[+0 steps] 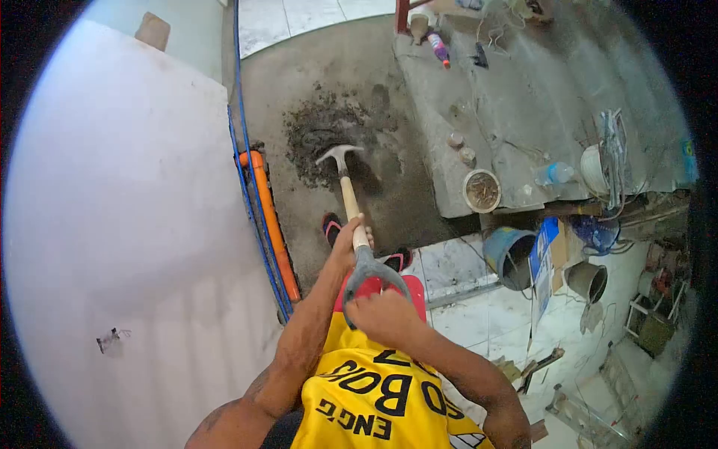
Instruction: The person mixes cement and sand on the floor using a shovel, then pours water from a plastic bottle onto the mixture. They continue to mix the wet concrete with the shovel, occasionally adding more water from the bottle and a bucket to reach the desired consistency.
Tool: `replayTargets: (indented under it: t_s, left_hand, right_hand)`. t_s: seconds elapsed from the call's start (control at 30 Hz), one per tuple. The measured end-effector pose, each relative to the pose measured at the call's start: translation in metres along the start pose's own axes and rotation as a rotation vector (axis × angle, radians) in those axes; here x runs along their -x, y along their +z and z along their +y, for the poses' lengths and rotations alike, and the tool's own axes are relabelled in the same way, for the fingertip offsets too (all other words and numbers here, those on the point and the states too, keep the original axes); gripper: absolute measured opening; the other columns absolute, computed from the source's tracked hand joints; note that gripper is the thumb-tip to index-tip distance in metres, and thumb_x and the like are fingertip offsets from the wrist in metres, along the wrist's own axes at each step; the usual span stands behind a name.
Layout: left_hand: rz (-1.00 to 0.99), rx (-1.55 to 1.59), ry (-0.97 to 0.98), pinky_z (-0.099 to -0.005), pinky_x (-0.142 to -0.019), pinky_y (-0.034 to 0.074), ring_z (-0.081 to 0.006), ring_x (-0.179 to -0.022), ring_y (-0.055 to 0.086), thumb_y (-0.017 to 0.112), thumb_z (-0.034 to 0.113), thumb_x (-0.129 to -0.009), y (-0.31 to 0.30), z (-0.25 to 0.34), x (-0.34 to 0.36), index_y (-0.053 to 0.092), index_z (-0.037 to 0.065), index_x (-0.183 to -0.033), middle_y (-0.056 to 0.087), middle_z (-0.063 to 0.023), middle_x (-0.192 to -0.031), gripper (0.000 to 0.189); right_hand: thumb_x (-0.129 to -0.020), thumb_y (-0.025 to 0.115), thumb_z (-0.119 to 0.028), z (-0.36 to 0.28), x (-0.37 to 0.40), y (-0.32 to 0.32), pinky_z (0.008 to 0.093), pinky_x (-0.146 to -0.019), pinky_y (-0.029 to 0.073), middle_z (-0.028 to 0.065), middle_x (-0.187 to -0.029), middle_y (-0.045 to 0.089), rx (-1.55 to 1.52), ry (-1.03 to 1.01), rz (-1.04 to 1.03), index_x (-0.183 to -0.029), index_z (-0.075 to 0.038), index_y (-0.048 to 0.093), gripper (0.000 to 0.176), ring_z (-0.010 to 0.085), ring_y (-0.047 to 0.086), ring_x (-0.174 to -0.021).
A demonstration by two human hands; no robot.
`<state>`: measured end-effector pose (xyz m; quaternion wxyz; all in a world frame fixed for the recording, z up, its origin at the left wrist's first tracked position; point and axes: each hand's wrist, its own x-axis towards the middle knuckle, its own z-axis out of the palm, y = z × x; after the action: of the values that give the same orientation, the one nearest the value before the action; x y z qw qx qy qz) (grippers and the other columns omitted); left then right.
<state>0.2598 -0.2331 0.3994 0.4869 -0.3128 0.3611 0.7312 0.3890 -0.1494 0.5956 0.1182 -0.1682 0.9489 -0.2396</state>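
I hold a shovel (350, 198) with a pale wooden shaft and a grey D-shaped handle (364, 258). My left hand (353, 238) is wrapped round the lower shaft, just past the handle's neck. Closed over the crossbar of the handle is my right hand (385, 316), close to my yellow shirt. The metal head of the shovel rests at the near edge of a dark, wet patch of mortar-like mix (321, 131) on the grey floor (299, 71). Much of the blade is hidden from this angle.
An orange pipe (271, 224) and blue tubes (250, 191) run along the white wall at left. To the right, a grey-covered surface (516, 112) carries a tub (481, 191) and bottles. Buckets (512, 254) stand below it. My sandalled feet are near the floor's tiled edge.
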Motion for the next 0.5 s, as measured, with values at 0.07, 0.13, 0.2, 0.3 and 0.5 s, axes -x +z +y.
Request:
replayTargets:
  t_s: [0.07,0.13,0.2,0.3,0.5]
  left_hand:
    - [0.066,0.081,-0.069,-0.0339,-0.049,0.053,-0.0189,-0.055,0.057,0.056,0.029,-0.089,-0.012,-0.013,-0.009,0.042,0.006,-0.101,0.056,-0.0067,-0.072,0.029]
    - [0.085,0.074,-0.012,-0.036,-0.052,0.053,-0.0215,-0.059,0.059,0.054,0.03,-0.089,-0.016,-0.015,-0.025,0.04,0.004,-0.105,0.056,-0.0092,-0.071,0.033]
    - [0.01,0.026,-0.018,-0.0363,-0.051,0.053,-0.0226,-0.06,0.059,0.052,0.03,-0.089,-0.004,-0.007,-0.029,0.041,0.004,-0.105,0.055,-0.0091,-0.07,0.033]
    - [-0.015,-0.138,0.082,-0.0354,-0.051,0.05,-0.0227,-0.057,0.056,0.053,0.033,-0.088,0.034,0.003,-0.009,0.045,0.005,-0.101,0.056,-0.008,-0.07,0.032]
    - [-0.141,-0.191,0.149,-0.0301,-0.057,0.046,-0.0167,-0.065,0.055,0.056,0.038,-0.086,0.079,-0.003,0.008,0.053,0.006,-0.097,0.059,-0.0052,-0.078,0.034]
  right_hand:
    - [-0.076,0.057,-0.017,0.021,-0.011,0.014,0.0411,-0.049,0.051,0.0103,-0.068,0.064,-0.104,0.06,-0.091,-0.081,-0.008,0.057,0.01,0.0287,0.065,-0.058]
    - [-0.076,0.057,-0.017,0.036,-0.016,0.031,0.0423,-0.05,0.051,0.0125,-0.069,0.065,-0.126,0.118,-0.082,-0.084,-0.008,0.057,0.011,0.0314,0.065,-0.058]
    - [-0.075,0.058,-0.018,0.043,-0.008,0.039,0.0432,-0.051,0.051,0.0134,-0.07,0.064,-0.092,0.174,0.0,-0.086,-0.008,0.057,0.014,0.0324,0.064,-0.059]
    - [-0.075,0.06,-0.018,0.05,-0.002,0.006,0.0439,-0.055,0.051,0.013,-0.071,0.065,-0.121,0.216,0.245,-0.088,-0.009,0.055,0.017,0.0313,0.065,-0.061]
    - [-0.075,0.069,-0.023,0.035,0.037,-0.104,0.0422,-0.06,0.05,0.018,-0.073,0.064,-0.332,0.519,0.553,-0.098,-0.004,0.057,0.032,0.0374,0.064,-0.069]
